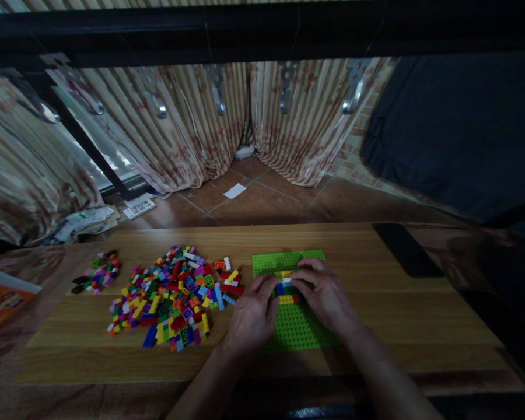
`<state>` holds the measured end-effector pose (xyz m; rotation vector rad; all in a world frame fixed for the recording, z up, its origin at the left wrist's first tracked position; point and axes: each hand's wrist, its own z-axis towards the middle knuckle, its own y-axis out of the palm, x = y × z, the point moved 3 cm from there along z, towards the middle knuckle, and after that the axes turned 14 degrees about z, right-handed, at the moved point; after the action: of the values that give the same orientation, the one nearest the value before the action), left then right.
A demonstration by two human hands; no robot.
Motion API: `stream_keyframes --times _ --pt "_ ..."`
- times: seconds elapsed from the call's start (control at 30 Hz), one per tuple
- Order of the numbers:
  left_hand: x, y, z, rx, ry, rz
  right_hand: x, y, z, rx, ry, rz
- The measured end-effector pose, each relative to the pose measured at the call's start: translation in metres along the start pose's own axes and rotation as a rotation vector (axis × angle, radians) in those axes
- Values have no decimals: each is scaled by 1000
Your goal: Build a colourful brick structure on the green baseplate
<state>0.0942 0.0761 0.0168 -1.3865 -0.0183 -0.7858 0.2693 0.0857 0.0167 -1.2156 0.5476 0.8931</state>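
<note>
A green studded baseplate [304, 329] lies on the wooden board, with a small cluster of toy bricks [285, 289] on it in blue, white, yellow and orange-red. My left hand [254, 309] comes in from the left, its thumb and fingertips pinched against the cluster's left side. From the right, my right hand [326, 294] has curled fingers closed at the cluster's upper right, by a white brick [286, 280]. Part of the cluster is hidden by my fingers. Which single brick each hand grips is too small to tell.
Left of the baseplate spreads a big pile of loose, mixed-colour bricks [170, 297]. A smaller brick group [100, 272] sits farther left. A black phone-like slab [408, 249] rests at the board's [420, 326] right end. Patterned curtains [179, 128] hang beyond the tiled floor [271, 198].
</note>
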Motion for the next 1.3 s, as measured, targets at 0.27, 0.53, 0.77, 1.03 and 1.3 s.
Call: stream_keyframes --times 0.27,0.53,0.77,1.03,1.3 --pt "-1 6 -1 -11 22 106 -4 1 0 -34 -103 -144" --pt "-1 11 -3 -48 69 264 -3 2 0 -21 -107 -168" --pt "3 14 -2 -157 80 431 3 1 0 55 -1 -8" --pt "7 13 -2 -169 68 451 7 1 4 113 143 101" --pt "10 15 -1 -170 67 454 11 9 5 128 171 123"
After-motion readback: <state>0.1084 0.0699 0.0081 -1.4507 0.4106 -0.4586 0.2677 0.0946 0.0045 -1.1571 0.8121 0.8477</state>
